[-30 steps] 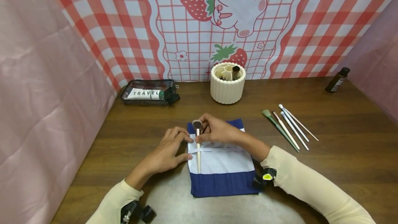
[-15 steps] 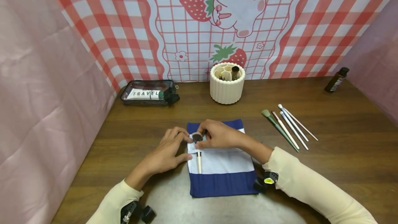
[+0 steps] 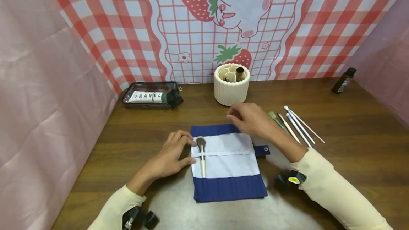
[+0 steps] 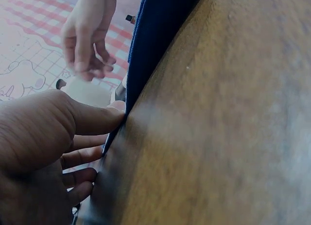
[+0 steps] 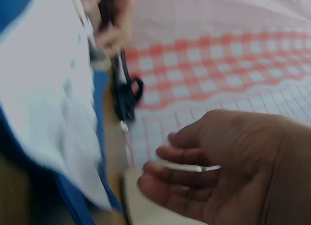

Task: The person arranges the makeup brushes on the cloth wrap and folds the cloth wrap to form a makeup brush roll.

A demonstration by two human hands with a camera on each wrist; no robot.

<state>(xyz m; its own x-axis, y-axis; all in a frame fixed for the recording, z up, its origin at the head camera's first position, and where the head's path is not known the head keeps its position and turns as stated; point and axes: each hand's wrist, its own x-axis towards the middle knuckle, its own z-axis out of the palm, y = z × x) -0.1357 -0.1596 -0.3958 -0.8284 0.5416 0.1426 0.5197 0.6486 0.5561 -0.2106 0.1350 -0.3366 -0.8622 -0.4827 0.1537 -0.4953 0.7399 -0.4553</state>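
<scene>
A makeup brush with a dark fluffy head and pale handle lies tucked under the white elastic strip of a blue-and-white fabric brush roll. My left hand rests at the roll's left edge, thumb and fingertips on the cloth. In the left wrist view, the thumb of that left hand touches the blue border. My right hand is in the air above the roll's far right corner, fingers loosely bent and holding nothing. Behind it stands a cream ribbed brush holder with a dark-tipped brush inside.
Several brushes, a green one and white ones, lie to the right, partly behind the right forearm. A clear pouch with a tube sits back left. A dark bottle is at the far right. The roll's snap tab sticks out rightward.
My right hand has slid the brush down under the elastic, let go of it and moved away, up and right. My left hand has stayed at the roll's edge.
</scene>
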